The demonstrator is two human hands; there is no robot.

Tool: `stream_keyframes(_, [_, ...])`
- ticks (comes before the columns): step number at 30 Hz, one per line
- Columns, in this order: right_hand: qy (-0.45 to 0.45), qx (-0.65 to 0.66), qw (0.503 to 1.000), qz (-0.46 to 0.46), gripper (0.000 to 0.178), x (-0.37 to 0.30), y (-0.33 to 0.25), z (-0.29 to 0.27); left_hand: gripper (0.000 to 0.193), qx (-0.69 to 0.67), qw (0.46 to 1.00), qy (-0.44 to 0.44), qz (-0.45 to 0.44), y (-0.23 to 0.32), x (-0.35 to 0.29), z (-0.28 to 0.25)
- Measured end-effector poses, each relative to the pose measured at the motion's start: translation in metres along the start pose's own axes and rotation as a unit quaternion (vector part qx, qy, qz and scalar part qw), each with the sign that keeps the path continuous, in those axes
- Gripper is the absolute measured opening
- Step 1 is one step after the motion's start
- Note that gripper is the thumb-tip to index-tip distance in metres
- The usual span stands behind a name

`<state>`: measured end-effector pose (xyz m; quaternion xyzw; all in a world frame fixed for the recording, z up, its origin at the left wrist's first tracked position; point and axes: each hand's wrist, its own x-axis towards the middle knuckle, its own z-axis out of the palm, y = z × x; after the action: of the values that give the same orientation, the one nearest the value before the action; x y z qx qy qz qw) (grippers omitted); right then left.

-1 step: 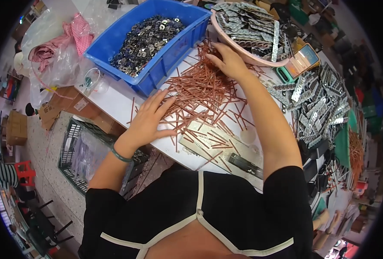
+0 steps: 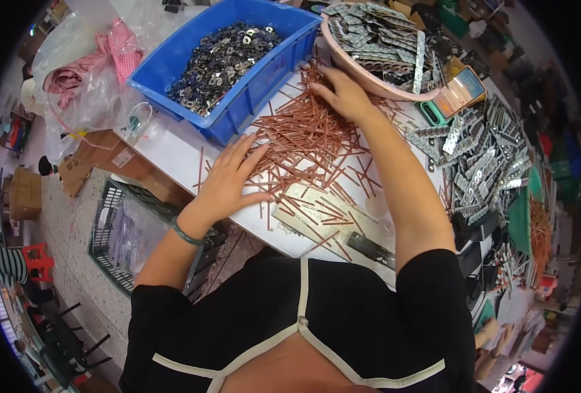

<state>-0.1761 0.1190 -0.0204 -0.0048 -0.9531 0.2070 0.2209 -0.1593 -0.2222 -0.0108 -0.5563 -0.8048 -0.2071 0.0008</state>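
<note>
A loose pile of thin reddish-brown rods [image 2: 303, 134] is spread over the white tabletop. My left hand [image 2: 226, 178] lies at the pile's left edge, palm down, with its fingers and thumb spread and nothing gripped. At the far right side of the pile, my right hand [image 2: 344, 95] reaches in with thumb and fingers apart. Its fingertips are close to the rods; whether they touch any is hard to see. Several rods lie scattered on a flat metal plate [image 2: 375, 229] nearer my body. A black bar-shaped part [image 2: 369, 249] sits on that plate.
Behind the pile stands a blue bin [image 2: 234, 121] of small metal pieces. A pink basin [image 2: 395, 93] holds stacked metal strips. More metal strips [image 2: 487, 160] are heaped at the right, near a green-handled box [image 2: 434, 112]. A dark green crate [image 2: 110, 226] is on the floor at left.
My left hand has shifted very slightly to the right, and my right forearm slightly to the left. The rods look the same.
</note>
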Motion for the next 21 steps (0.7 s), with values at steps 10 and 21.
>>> stream_keyframes(10, [-0.092, 0.087, 0.99, -0.054, 0.051, -0.081, -0.037, -0.047, 0.079, -0.058, 0.996, -0.053, -0.04, 0.001, 0.037, -0.003])
stream_keyframes(21, [-0.054, -0.182, 0.969, 0.158, 0.062, -0.144, -0.049, -0.052, 0.091, 0.076, 0.994, -0.025, -0.074, 0.012, 0.089, 0.023])
